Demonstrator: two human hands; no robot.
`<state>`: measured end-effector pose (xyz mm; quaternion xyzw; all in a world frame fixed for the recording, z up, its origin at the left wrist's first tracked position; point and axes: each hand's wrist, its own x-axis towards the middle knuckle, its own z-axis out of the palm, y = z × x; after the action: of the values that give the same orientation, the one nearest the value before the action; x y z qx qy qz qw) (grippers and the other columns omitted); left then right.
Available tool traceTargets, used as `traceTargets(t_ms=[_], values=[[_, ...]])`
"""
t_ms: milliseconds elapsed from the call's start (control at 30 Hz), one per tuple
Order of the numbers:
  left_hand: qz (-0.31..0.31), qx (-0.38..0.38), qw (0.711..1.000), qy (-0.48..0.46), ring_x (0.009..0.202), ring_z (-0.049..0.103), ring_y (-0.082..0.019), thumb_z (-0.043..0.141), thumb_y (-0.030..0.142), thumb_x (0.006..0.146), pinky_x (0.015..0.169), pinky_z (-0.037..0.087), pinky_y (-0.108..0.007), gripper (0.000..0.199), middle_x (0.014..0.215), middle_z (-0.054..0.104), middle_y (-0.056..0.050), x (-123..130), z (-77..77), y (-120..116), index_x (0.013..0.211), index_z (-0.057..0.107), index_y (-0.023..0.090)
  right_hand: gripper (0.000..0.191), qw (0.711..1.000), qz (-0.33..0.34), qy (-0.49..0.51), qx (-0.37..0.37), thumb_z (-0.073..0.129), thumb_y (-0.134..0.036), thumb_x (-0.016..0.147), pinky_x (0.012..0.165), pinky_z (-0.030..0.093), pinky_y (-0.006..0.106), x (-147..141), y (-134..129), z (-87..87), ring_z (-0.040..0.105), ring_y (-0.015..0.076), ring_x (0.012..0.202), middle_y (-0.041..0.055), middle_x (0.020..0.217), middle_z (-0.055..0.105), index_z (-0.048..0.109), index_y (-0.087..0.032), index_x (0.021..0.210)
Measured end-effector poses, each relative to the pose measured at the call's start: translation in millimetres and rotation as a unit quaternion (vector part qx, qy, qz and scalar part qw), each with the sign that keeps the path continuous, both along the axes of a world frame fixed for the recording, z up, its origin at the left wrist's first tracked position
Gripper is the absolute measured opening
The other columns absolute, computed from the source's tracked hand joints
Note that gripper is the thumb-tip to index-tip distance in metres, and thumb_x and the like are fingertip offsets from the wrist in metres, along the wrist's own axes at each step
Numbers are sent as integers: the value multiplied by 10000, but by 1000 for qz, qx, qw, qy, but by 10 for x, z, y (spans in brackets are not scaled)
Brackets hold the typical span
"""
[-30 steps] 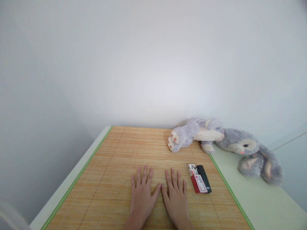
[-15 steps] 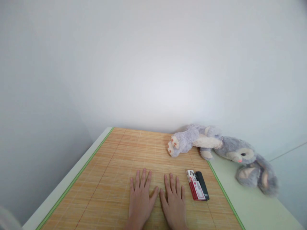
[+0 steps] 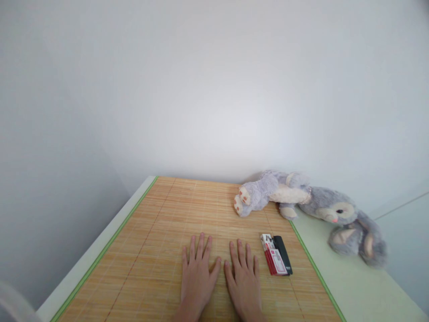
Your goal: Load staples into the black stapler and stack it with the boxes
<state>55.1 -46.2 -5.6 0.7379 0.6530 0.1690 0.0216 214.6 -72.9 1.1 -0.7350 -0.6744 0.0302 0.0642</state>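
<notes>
Left hand (image 3: pixel 198 279) and right hand (image 3: pixel 243 284) lie flat on the mat (image 3: pixel 150 250), palms down, fingers spread, thumbs near each other but apart. To the right of the right hand, on the mat, a red-and-white pack (image 3: pixel 276 261) lies beside a black item (image 3: pixel 283 254). Farther off, a plush rabbit (image 3: pixel 321 201) stretches from mat to table (image 3: pixel 355 286), before the wall (image 3: pixel 214 89)

The mat (image 3: pixel 161 250) is streaked tan, green-edged — the packaging (image 3: pixel 275 256) red and white.
</notes>
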Motion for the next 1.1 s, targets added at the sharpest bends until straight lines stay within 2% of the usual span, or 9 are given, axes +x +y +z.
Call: traceTargets(t_ms=[900,1100], values=[[-7,-6,1000,25,1600,84,-350,413,525,1002,1261,98,-655,651,1713,221,-7,29,-38,21,1616,290,344,630,1000,-5,19,12,307,-525,1046,1257,111,618,28,12,-14,85,333,1597,-5,1726,116,197,-337,1637],[-5,-7,1000,29,1600,73,-352,426,514,1004,1266,87,-648,650,1715,216,-2,31,-18,17,1616,290,344,636,1000,-4,22,11,323,-523,1044,1259,86,627,21,15,10,35,342,1598,11,1728,107,226,-311,1636]])
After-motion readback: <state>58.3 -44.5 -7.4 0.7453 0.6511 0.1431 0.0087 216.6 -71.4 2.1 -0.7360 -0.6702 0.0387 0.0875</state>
